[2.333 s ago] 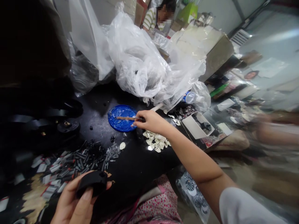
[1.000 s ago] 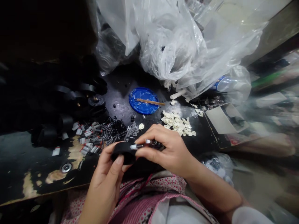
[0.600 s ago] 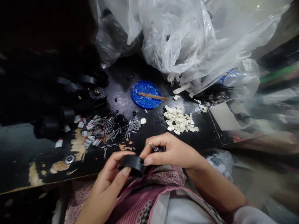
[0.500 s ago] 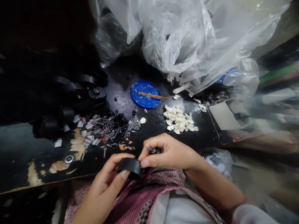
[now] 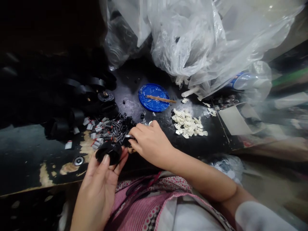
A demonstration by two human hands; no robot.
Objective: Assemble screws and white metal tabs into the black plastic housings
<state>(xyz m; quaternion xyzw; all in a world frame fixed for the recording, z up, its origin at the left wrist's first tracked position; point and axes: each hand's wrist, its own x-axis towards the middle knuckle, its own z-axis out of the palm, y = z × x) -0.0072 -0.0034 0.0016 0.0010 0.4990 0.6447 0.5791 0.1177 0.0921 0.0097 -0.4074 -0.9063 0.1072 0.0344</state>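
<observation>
My left hand was curled shut around the round black plastic part. I held it just over the near edge of the scratched black table, right beside my right hand.

A moment before, both hands were close to my lap, and my right fingers were pushing at the side of the part. Now my right hand had gone forward to the pile of small dark springs and grey pins. Its fingertips were pinched together on a thin silver metal pin, of which only the tip showed. So nothing was pressing on the part any more. It just sat in my left hand.

The table edge ran right under my left fingers, with pale chipped spots near a small metal ring. There was some bare table between the spring pile and the heap of little flat white pieces.

Farther back sat the round blue plastic lid with a brown stick across it. Behind that, big clear plastic bags filled the back of the table. Stacked black round parts crowded the left side.
</observation>
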